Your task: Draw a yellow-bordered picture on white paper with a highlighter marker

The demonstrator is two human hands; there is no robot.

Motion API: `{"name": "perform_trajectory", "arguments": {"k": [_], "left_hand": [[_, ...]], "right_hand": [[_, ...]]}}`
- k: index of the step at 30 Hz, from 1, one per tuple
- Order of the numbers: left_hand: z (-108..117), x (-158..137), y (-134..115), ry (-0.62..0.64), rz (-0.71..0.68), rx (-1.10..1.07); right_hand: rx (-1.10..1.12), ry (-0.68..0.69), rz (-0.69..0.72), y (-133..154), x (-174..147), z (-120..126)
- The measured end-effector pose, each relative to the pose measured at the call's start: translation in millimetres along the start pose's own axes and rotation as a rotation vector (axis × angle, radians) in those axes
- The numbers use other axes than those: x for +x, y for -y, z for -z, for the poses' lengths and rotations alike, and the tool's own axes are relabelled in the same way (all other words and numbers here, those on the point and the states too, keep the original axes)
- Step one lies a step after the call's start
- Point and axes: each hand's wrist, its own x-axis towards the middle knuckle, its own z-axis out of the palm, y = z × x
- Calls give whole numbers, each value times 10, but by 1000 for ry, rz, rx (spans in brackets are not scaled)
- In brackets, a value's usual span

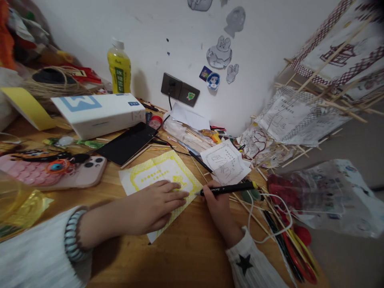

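The yellow-patterned sheet [157, 172] lies on the wooden table [129, 264], in the middle of the scene, turned at an angle, with one corner poking out on the near side of the left hand [160, 204]. That hand is laid over the sheet palm down, its fingers extended and close together, gripping nothing. The right hand [216, 204], apart from the left and just to its right, has its fingers closed around a black marker [229, 188], whose tip points left at the sheet's right edge; whether the tip touches the paper I cannot tell. The sheet looks like thin paper: very light, limp, and likely to slide or swivel on the smooth wood unless pressed down, and to crease or tear if pinched hard. Flat fingers near the drawn area should steady it best; for lifting, the bare far-left corner or the free near corner seems the safer hold, away from yellow lines that might smear if damp. The marker looks light, stiff and sturdy, with a smooth barrel that may turn slightly in the fingers; low on the barrel, close to the tip, is the sensible place to hold it. A smaller drawn sheet [226, 162] lies just beyond the right hand, while a black tablet [130, 143] rests farther left, near the patterned paper's far edge.
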Motion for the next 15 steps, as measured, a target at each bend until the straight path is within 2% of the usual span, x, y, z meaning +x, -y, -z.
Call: {"name": "perform_trajectory", "arguments": {"k": [5, 9, 13, 15], "left_hand": [[6, 8, 0, -9, 3, -19], [22, -1, 65, -17, 13, -55], [37, -47, 244, -8, 98, 67], [59, -71, 334, -2, 199, 179]], "right_hand": [[60, 7, -49, -26, -9, 8], [124, -45, -100, -65, 4, 29], [135, -192, -98, -46, 47, 80], [139, -292, -75, -17, 75, 118]]}}
